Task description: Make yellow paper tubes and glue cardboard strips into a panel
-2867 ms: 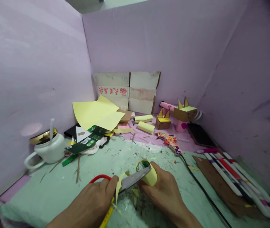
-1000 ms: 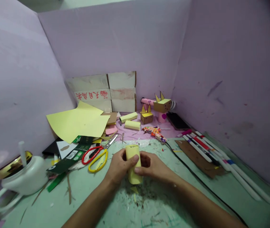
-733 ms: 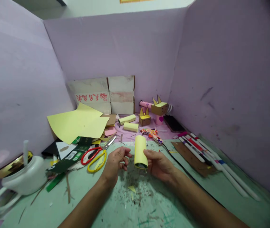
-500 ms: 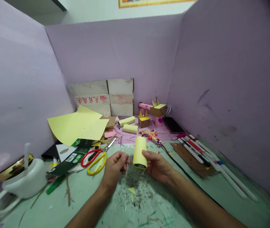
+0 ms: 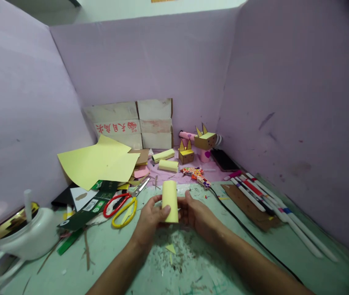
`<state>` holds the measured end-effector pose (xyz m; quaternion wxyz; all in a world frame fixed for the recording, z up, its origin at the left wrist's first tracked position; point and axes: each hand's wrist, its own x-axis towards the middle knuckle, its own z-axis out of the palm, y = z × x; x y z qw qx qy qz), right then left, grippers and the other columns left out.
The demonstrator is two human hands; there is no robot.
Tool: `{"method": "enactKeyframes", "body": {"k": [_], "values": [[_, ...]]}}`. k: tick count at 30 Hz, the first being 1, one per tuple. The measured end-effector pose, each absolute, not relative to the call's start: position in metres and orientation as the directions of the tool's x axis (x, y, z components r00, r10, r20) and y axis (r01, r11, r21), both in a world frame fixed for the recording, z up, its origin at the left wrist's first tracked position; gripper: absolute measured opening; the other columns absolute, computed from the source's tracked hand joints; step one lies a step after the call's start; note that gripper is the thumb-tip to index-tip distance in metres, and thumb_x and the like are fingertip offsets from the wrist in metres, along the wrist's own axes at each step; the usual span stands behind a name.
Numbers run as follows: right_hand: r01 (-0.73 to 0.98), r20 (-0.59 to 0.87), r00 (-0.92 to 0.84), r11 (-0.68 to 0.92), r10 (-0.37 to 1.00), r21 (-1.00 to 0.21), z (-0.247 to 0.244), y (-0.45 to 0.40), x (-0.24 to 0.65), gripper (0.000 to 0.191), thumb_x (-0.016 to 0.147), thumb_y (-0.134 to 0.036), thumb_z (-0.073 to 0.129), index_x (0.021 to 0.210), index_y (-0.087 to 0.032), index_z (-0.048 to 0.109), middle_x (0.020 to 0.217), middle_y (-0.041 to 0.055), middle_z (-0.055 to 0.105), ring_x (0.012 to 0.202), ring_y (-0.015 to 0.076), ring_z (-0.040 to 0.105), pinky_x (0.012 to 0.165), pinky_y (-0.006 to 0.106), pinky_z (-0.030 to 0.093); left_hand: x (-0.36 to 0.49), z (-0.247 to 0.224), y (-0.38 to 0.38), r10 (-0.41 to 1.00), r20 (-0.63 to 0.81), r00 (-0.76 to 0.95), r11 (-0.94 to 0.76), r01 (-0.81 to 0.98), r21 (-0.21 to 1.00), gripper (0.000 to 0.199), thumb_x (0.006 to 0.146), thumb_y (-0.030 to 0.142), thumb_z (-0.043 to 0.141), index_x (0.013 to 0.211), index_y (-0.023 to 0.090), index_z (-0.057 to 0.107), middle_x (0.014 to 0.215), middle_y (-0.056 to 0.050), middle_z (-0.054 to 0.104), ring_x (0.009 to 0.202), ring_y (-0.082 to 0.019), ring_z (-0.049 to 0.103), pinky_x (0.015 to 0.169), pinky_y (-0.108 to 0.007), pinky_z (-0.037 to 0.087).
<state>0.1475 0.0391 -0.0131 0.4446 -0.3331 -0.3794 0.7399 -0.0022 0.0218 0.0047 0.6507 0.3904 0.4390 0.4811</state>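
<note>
A tube covered in pale yellow paper (image 5: 170,203) stands roughly upright between my hands, just above the green tabletop. My left hand (image 5: 150,215) is closed on it, thumb across the lower front and fingers round its left side and back. My right hand (image 5: 197,213) is close against the tube's right side, its thumb raised and apart from the fingers. Those fingertips are partly behind the tube, so contact is unclear. Small yellow paper scraps (image 5: 171,248) and dark crumbs lie below. Scissors with red and yellow handles (image 5: 125,211) rest left of my left hand.
Behind are two more yellow tubes (image 5: 168,165), a small cardboard box with ears (image 5: 186,155), and a patterned glue gun (image 5: 196,174) with a black cord. Markers (image 5: 263,196) and a phone (image 5: 223,159) lie right. Yellow paper sheets (image 5: 100,162) and a white teapot-like vessel (image 5: 30,237) are left.
The tube has moved a little left and passed from my right hand into my left. My right hand's thumb has come off it. The view has shifted slightly.
</note>
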Motion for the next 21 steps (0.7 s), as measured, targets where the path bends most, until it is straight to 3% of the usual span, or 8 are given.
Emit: {"method": "enactKeyframes", "body": {"k": [4,11,14,17,21], "values": [[-0.408,-0.209,-0.328,-0.337,0.921,-0.849,-0.004,0.037,0.153,0.046,0.079,-0.056,0.054,0.084,-0.013,0.066,0.077,0.0054,0.064,0.053,0.0096,0.055,0.054,0.025,0.048,-0.006,0.017,0.022,0.945,-0.310,0.105,0.323,-0.458,0.828,0.027,0.072,0.023,0.066,0.094,0.010,0.060,0.070,-0.007,0.068,0.056,-0.016,0.062,0.049,-0.024,0.050],[-0.226,-0.220,-0.364,-0.315,0.905,-0.922,-0.010,0.037,0.153,0.039,0.062,-0.048,0.075,0.069,-0.011,0.064,0.058,0.0022,0.063,0.036,0.0068,0.051,0.037,0.019,0.037,-0.008,0.011,0.027,0.938,-0.346,-0.006,0.285,-0.554,0.782,0.006,0.077,0.017,0.059,0.078,0.011,0.060,0.068,-0.005,0.066,0.059,-0.015,0.061,0.053,-0.026,0.052],[-0.190,-0.198,-0.379,-0.286,0.904,-0.939,-0.015,0.037,0.150,0.039,0.051,-0.040,0.083,0.071,-0.012,0.063,0.051,-0.0025,0.060,0.033,0.0059,0.049,0.035,0.017,0.035,-0.007,0.011,0.027,0.949,-0.315,-0.025,0.241,-0.586,0.774,0.005,0.075,0.015,0.062,0.076,0.011,0.061,0.068,-0.005,0.066,0.060,-0.014,0.061,0.056,-0.025,0.052],[-0.189,-0.189,-0.424,-0.290,0.886,-0.938,-0.017,0.035,0.147,0.049,0.051,-0.042,0.082,0.085,-0.012,0.063,0.053,-0.0032,0.060,0.032,0.0055,0.049,0.034,0.017,0.036,-0.003,0.014,0.025,0.964,-0.265,0.003,0.211,-0.612,0.762,0.011,0.072,0.017,0.066,0.080,0.010,0.063,0.070,-0.005,0.066,0.063,-0.014,0.061,0.059,-0.024,0.052],[-0.231,-0.153,-0.515,-0.309,0.844,-0.923,-0.017,0.028,0.140,0.054,0.053,-0.048,0.079,0.089,-0.012,0.063,0.058,-0.0017,0.061,0.034,0.0042,0.048,0.035,0.017,0.038,0.006,0.014,0.021,0.976,-0.187,0.110,0.215,-0.617,0.757,0.028,0.063,0.027,0.075,0.083,0.012,0.062,0.068,-0.004,0.064,0.057,-0.016,0.059,0.043,-0.022,0.045]]}}
